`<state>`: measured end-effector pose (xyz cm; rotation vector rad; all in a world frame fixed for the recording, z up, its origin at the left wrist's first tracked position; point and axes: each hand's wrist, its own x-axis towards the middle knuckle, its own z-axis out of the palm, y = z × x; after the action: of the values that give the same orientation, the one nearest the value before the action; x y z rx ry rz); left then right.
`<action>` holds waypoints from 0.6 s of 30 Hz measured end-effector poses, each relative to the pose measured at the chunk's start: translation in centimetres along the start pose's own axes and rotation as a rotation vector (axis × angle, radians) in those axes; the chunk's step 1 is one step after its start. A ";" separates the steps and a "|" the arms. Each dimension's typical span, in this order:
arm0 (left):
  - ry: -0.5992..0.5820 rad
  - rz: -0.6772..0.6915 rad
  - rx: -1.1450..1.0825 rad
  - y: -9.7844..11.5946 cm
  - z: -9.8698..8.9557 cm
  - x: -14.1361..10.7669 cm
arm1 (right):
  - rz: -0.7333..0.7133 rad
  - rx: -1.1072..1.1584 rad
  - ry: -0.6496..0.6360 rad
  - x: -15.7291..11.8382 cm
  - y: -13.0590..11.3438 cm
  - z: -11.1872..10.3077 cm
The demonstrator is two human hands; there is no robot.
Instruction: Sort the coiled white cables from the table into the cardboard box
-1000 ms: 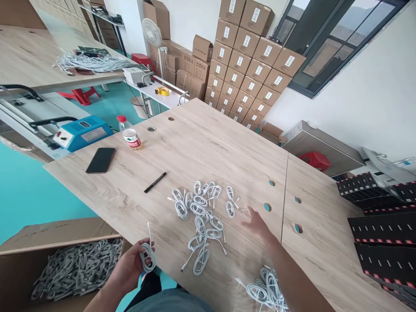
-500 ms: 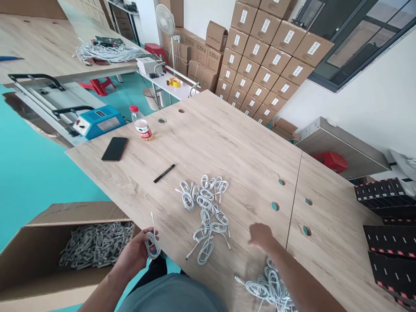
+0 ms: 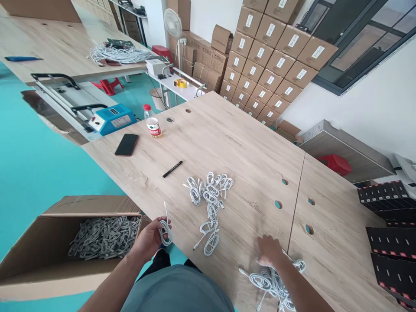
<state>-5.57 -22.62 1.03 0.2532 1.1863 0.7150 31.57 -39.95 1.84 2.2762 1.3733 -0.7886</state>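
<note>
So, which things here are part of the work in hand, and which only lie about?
In the work:
left hand holding a coiled cable
right hand on the cable heap
spread cables on the table
open box of cables

Lying about:
pen
phone
bottle
blue machine
stacked cartons

Two hands on white coiled cables at a wood table.

Left hand (image 3: 150, 237) grips one coiled cable (image 3: 165, 232) off the table's (image 3: 234, 143) near edge, one plug end sticking up. Right hand (image 3: 269, 251) rests on a loose cable heap (image 3: 274, 284) at the near edge. Sorted coils (image 3: 209, 199) lie mid-table between the hands. Pen (image 3: 172, 169), phone (image 3: 126, 144) and bottle (image 3: 152, 123) sit further left. Open cardboard box (image 3: 35, 260) of cables stands on the floor left of the table.
</note>
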 end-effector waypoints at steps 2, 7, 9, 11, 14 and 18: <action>-0.005 -0.010 0.001 -0.3 -0.4 -0.2 | -0.116 0.028 0.030 0.0 -3.4 0.5; 0.039 -0.038 -0.013 -0.1 -0.4 -0.9 | -0.455 -0.006 0.162 2.0 -13.9 2.8; 0.039 -0.029 -0.013 0.1 -0.5 -0.9 | -0.429 -0.042 0.160 2.0 -14.3 3.3; 0.025 -0.017 -0.020 0.3 -0.7 -0.7 | -0.389 -0.058 0.119 1.1 -11.9 3.6; 0.014 -0.012 -0.040 0.3 -1.3 -0.3 | -0.257 -0.116 -0.005 -1.1 -5.8 3.3; 0.023 -0.036 -0.070 -0.1 -1.9 0.0 | -0.070 -0.108 -0.117 -1.8 -2.2 1.5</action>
<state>-7.21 -23.00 0.26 0.1652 1.1830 0.7280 28.58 -41.01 1.78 2.0766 1.4133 -0.8343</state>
